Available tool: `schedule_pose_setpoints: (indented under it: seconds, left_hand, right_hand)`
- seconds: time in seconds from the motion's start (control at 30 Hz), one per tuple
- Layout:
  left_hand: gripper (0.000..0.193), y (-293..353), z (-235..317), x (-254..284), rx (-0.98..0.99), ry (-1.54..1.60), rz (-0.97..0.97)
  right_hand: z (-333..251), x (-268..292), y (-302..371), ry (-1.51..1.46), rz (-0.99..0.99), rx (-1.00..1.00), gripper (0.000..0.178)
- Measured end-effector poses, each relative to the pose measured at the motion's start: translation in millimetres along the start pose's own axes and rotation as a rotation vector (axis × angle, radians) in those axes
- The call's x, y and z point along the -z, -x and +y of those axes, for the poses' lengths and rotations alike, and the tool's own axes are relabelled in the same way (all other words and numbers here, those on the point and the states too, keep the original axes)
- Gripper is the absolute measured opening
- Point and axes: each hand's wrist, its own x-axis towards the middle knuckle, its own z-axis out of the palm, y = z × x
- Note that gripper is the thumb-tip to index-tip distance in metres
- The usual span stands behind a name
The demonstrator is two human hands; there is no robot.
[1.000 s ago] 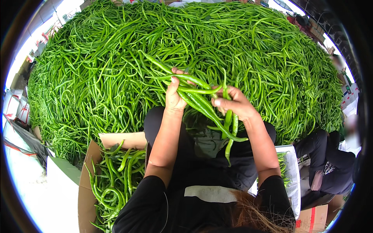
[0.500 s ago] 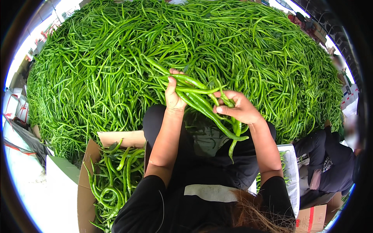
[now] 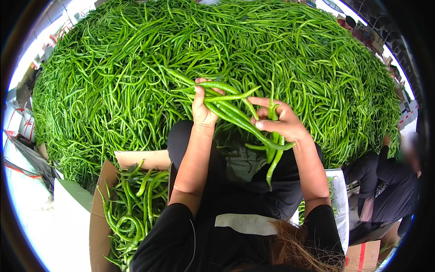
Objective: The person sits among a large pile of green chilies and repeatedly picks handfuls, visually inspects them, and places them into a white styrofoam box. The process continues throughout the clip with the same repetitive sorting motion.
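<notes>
My left hand (image 3: 204,111) is closed round a bunch of long green chili peppers (image 3: 235,119), their ends reaching right toward my other hand. Several more chili peppers (image 3: 273,168) hang from my right hand (image 3: 290,126), which curls round them with thumb and forefinger apart. One long pepper from the left bunch crosses in front of those hanging ones. Both hands are above my lap, at the near edge of a huge heap of green chili peppers (image 3: 136,72).
An open cardboard box (image 3: 100,204) by my left leg holds chili peppers (image 3: 149,199). Right of me stands a white-lined container (image 3: 340,204) with more peppers. A person in dark clothes (image 3: 389,186) sits further right, near a red-striped carton (image 3: 364,254).
My right hand has shifted slightly right, its thumb and forefinger now away from the left-hand bunch. The peppers in it are turned more upright. My left hand has barely moved.
</notes>
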Motion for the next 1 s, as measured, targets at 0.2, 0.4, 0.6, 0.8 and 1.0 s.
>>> schedule_pose_setpoints:
  seconds: [0.2,0.4,0.6,0.8,1.0]
  left_hand:
    - [0.026,2,-4,-6,-0.001,0.038,-0.01]
    - [0.014,6,-8,-5,0.064,-0.061,0.02]
    - [0.018,13,-13,36,0.108,0.057,0.289]
    - [0.038,20,-30,0,0.139,-0.107,0.129]
    - [0.03,29,-21,31,0.183,-0.194,0.286]
  right_hand:
    - [10,6,-1,-0.076,0.206,-0.073,0.035]
    - [0,26,-17,0.355,0.478,0.066,0.022]
    - [-80,69,-27,0.622,0.796,0.416,0.025]
    - [-103,-73,-33,0.655,0.031,0.587,0.031]
    - [-136,-34,-41,0.412,-0.15,0.35,0.043]
